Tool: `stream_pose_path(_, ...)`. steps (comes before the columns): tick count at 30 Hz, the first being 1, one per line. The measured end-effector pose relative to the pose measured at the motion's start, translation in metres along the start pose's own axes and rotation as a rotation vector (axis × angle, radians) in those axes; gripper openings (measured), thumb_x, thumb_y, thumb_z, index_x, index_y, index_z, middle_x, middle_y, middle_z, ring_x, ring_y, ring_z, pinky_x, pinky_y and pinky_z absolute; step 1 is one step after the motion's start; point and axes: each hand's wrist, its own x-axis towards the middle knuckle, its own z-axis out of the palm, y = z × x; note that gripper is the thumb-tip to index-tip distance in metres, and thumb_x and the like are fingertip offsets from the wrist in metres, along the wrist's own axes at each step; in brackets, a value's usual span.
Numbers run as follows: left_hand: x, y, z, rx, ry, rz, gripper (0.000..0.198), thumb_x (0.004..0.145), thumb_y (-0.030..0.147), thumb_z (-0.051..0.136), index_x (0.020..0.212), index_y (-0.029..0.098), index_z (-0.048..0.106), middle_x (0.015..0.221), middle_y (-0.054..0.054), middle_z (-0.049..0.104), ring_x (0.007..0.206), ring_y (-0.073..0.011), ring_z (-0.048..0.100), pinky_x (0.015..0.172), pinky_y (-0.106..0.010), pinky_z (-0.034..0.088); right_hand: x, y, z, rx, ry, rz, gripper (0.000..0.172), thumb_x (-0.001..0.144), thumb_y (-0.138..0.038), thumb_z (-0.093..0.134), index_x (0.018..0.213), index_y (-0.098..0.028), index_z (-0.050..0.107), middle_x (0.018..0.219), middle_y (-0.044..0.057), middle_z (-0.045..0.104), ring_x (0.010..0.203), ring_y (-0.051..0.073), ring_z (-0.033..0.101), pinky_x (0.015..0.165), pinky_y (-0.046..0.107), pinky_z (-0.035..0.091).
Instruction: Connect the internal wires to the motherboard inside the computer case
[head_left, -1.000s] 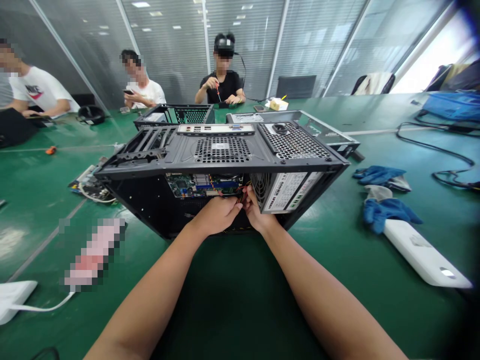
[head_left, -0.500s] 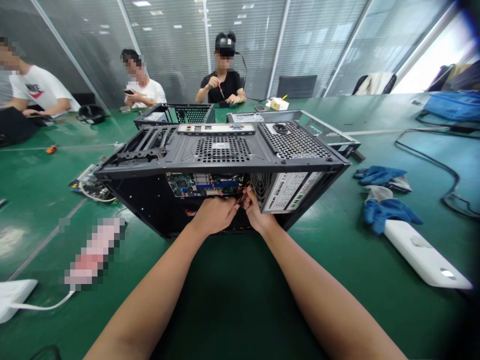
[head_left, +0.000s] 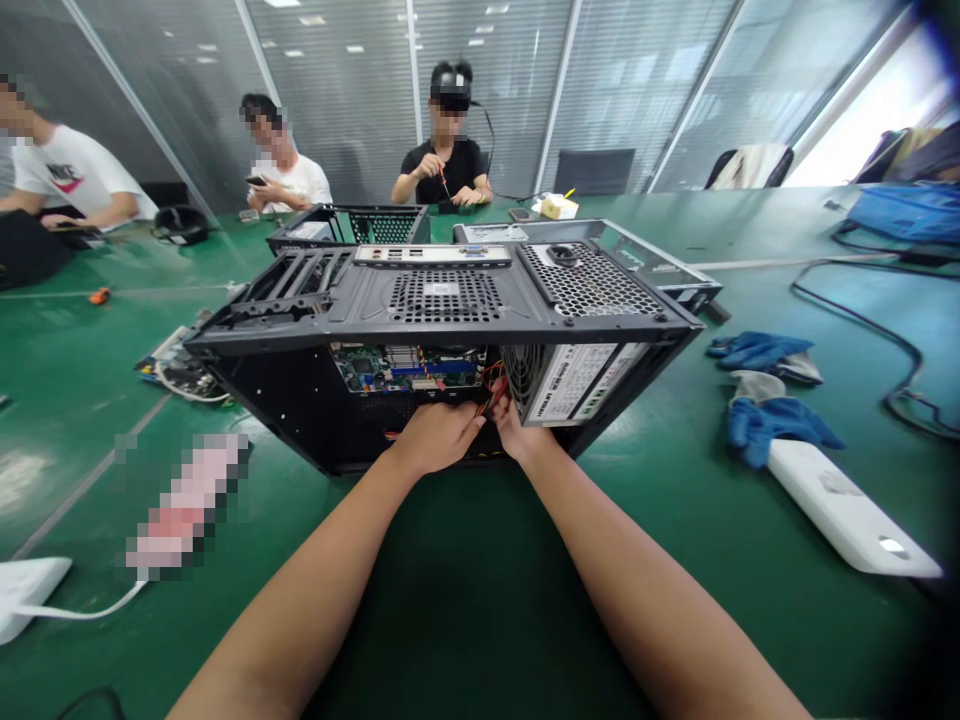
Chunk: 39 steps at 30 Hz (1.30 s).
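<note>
A black computer case (head_left: 442,300) lies on its side on the green table (head_left: 480,560), open toward me. Inside I see the motherboard (head_left: 409,368) and a power supply (head_left: 574,378) with a fan grille at the right. Both my hands reach into the opening. My left hand (head_left: 439,436) is curled, fingers closed on a bundle of red and yellow wires (head_left: 491,385). My right hand (head_left: 516,430) pinches the same wires beside the power supply; its fingertips are partly hidden.
Blue gloves (head_left: 776,420) and a white flat device (head_left: 847,510) lie at the right. A cable (head_left: 892,340) loops far right. A white adapter (head_left: 26,590) and loose parts (head_left: 176,365) lie left. Other cases (head_left: 352,228) stand behind. Three people sit across the table.
Both hands have shifted slightly inside the case while holding the wires; the view has dipped a little. The case has not moved.
</note>
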Motion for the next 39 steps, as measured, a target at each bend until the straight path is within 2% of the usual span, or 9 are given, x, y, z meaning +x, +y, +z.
stream_pose_path(3, 0.0, -0.003, 0.003, -0.064, 0.005, -0.015, 0.038, 0.1, 0.038, 0.032, 0.097, 0.016, 0.063, 0.08, -0.01, 0.067, 0.073, -0.0237, 0.066, 0.066, -0.032, 0.045, 0.0, 0.0, 0.001, 0.101, -0.008, 0.009, 0.022, 0.069, -0.039, 0.069, 0.071, -0.023, 0.055, 0.067, -0.004, 0.054, 0.051, 0.007, 0.036, 0.044, 0.022, 0.028)
stream_pose_path(7, 0.0, -0.008, 0.006, -0.162, 0.03, -0.052, 0.036, 0.1, 0.038, 0.034, 0.09, 0.018, 0.062, 0.074, -0.007, 0.065, 0.07, -0.0218, 0.064, 0.064, -0.029, 0.041, -0.002, -0.003, 0.007, 0.11, -0.045, 0.009, 0.033, 0.062, -0.039, 0.079, 0.072, -0.023, 0.053, 0.066, -0.005, 0.052, 0.052, 0.006, 0.037, 0.046, 0.022, 0.031)
stream_pose_path(11, 0.0, -0.009, 0.007, -0.228, 0.034, -0.066, 0.034, 0.1, 0.037, 0.036, 0.088, 0.018, 0.062, 0.069, -0.005, 0.062, 0.066, -0.0198, 0.062, 0.063, -0.028, 0.039, -0.004, -0.005, 0.01, 0.061, -0.041, -0.01, 0.032, 0.058, -0.036, 0.077, 0.066, -0.022, 0.05, 0.06, -0.006, 0.045, 0.052, 0.007, 0.033, 0.046, 0.024, 0.03)
stream_pose_path(15, 0.0, -0.009, 0.008, -0.198, 0.031, -0.067, 0.035, 0.1, 0.038, 0.035, 0.089, 0.018, 0.062, 0.069, -0.005, 0.062, 0.066, -0.0199, 0.062, 0.063, -0.028, 0.04, -0.003, -0.004, 0.009, 0.067, -0.017, -0.017, 0.029, 0.055, -0.03, 0.075, 0.063, -0.021, 0.049, 0.061, -0.006, 0.045, 0.054, 0.007, 0.033, 0.047, 0.023, 0.028)
stream_pose_path(22, -0.001, -0.005, 0.004, -0.011, 0.008, -0.081, 0.039, 0.101, 0.04, 0.03, 0.097, 0.016, 0.061, 0.081, -0.011, 0.068, 0.074, -0.0248, 0.066, 0.066, -0.031, 0.044, -0.002, -0.001, 0.006, -0.004, -0.033, -0.062, 0.029, 0.062, -0.043, 0.075, 0.072, -0.021, 0.059, 0.071, -0.003, 0.057, 0.055, 0.007, 0.036, 0.046, 0.023, 0.026)
stream_pose_path(26, -0.002, -0.004, 0.0, -0.016, 0.005, -0.077, 0.04, 0.101, 0.039, 0.028, 0.095, 0.017, 0.061, 0.079, -0.01, 0.068, 0.074, -0.0241, 0.066, 0.065, -0.03, 0.043, -0.001, 0.0, 0.004, -0.025, -0.046, -0.064, 0.034, 0.064, -0.049, 0.076, 0.074, -0.021, 0.059, 0.073, -0.003, 0.059, 0.054, 0.006, 0.038, 0.046, 0.022, 0.026)
stream_pose_path(31, -0.001, -0.008, 0.004, -0.126, 0.023, -0.087, 0.04, 0.101, 0.038, 0.029, 0.089, 0.019, 0.062, 0.072, -0.006, 0.065, 0.07, -0.021, 0.065, 0.062, -0.027, 0.041, -0.002, -0.005, 0.007, -0.104, -0.049, -0.098, 0.041, 0.063, -0.057, 0.077, 0.071, -0.021, 0.059, 0.066, -0.003, 0.056, 0.051, 0.006, 0.037, 0.044, 0.023, 0.026)
stream_pose_path(35, 0.0, -0.01, 0.007, -0.057, 0.028, -0.101, 0.038, 0.1, 0.04, 0.033, 0.091, 0.018, 0.063, 0.076, -0.009, 0.067, 0.073, -0.0238, 0.066, 0.064, -0.029, 0.043, -0.005, -0.007, 0.01, -0.175, -0.017, -0.127, 0.049, 0.059, -0.065, 0.077, 0.068, -0.021, 0.06, 0.061, -0.004, 0.052, 0.05, 0.006, 0.036, 0.044, 0.024, 0.026)
stream_pose_path(39, -0.001, -0.006, 0.005, 0.036, 0.012, -0.12, 0.038, 0.1, 0.04, 0.034, 0.101, 0.017, 0.064, 0.086, -0.013, 0.07, 0.077, -0.0259, 0.068, 0.069, -0.032, 0.047, -0.005, -0.004, 0.01, -0.194, 0.01, -0.129, 0.053, 0.058, -0.07, 0.075, 0.07, -0.02, 0.061, 0.063, -0.003, 0.053, 0.05, 0.006, 0.035, 0.044, 0.025, 0.026)
